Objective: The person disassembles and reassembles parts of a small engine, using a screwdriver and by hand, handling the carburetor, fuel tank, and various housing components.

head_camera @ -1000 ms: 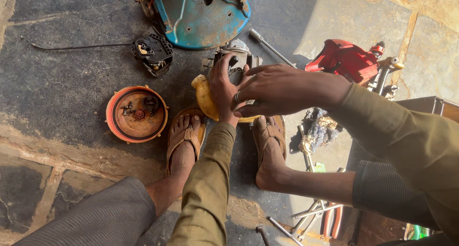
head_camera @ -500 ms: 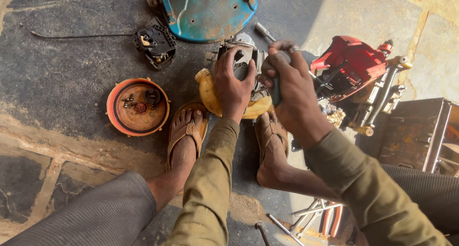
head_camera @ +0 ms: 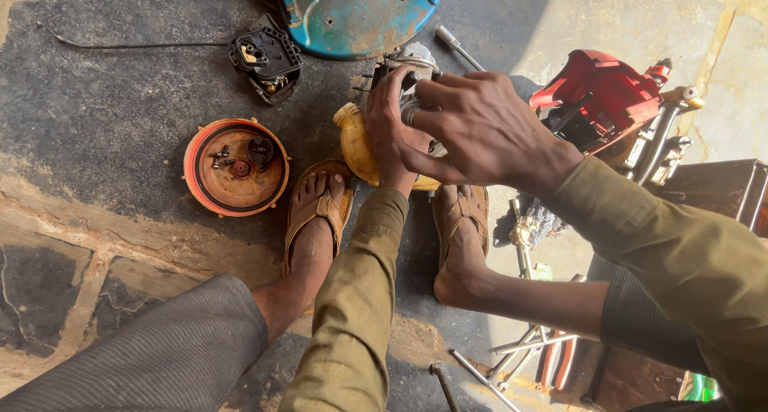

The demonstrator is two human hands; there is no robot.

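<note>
Stone floor (head_camera: 120, 84), hands (head_camera: 480, 132) on engine (head_camera: 404, 64)

Your left hand (head_camera: 394, 124) bare, no glove, no ring visible. Your right hand (head_camera: 480, 128) bare too, no watch at wrist. Both arms in long olive-green sleeves (head_camera: 356, 316), plain woven cloth, loose fit, cuffs reaching wrists, creased along forearm. Right sleeve wide, dark inner layer showing beneath it at elbow. Your trousers (head_camera: 144, 356) grey, fine ribbed weave, hem ending above ankle. Your feet in brown open-toe sandals (head_camera: 316, 208), crossed straps over instep, dusty, worn soles; second sandal same make.
</note>
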